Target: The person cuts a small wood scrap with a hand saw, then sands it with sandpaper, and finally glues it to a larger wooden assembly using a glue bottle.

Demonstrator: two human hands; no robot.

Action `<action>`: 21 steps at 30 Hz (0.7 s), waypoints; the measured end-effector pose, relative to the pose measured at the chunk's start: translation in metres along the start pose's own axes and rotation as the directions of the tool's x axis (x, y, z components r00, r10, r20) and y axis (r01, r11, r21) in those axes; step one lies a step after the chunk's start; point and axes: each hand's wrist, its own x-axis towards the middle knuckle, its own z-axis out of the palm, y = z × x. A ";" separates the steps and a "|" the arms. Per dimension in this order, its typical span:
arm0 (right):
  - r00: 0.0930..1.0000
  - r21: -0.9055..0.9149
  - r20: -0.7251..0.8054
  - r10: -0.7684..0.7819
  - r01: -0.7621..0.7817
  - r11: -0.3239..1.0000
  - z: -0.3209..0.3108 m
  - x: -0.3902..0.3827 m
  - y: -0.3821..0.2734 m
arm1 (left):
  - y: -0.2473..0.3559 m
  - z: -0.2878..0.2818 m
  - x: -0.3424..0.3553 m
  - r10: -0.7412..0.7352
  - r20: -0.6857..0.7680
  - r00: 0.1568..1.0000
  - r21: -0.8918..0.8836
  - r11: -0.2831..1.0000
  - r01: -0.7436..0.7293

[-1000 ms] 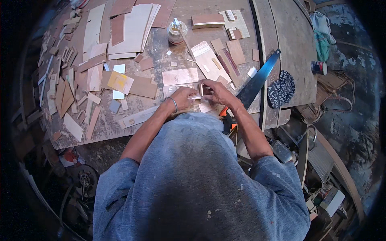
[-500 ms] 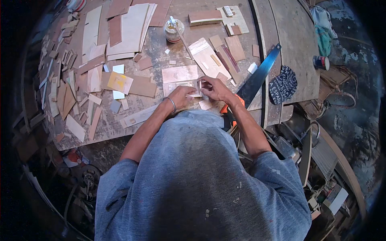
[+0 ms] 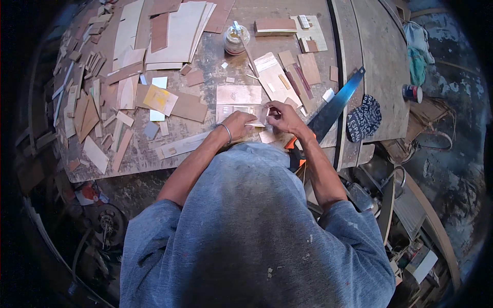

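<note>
Head view, small pale wood piece (image 3: 258, 123) pinched between left hand (image 3: 237, 124) and right hand (image 3: 281, 116), above workbench (image 3: 215, 56)

Even soft daylight, tabletop (image 3: 215, 56) brightly and flatly lit, weak shadows, no glare, strong fisheye bending of straight edges, black vignette at corners, floor at left and right dim and murky, centre fairly sharp, rim soft, small scraps lack detail

A handsaw (image 3: 334, 109), a glue jar (image 3: 236, 40) and scattered wood offcuts (image 3: 97, 108) lie on the workbench (image 3: 380, 66).
</note>
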 end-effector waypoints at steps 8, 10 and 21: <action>0.999 -0.041 0.007 -0.045 0.045 0.998 -0.005 0.005 -0.010 | -0.001 -0.003 0.002 -0.004 0.019 1.000 0.010 1.000 0.004; 0.987 -0.012 0.031 -0.158 0.158 0.987 -0.005 0.009 -0.015 | -0.003 -0.005 0.003 -0.009 0.032 0.999 0.020 1.000 0.009; 0.996 -0.072 0.083 -0.041 0.047 0.996 -0.025 0.015 -0.022 | -0.005 -0.006 0.004 -0.028 0.065 0.997 0.051 0.998 0.025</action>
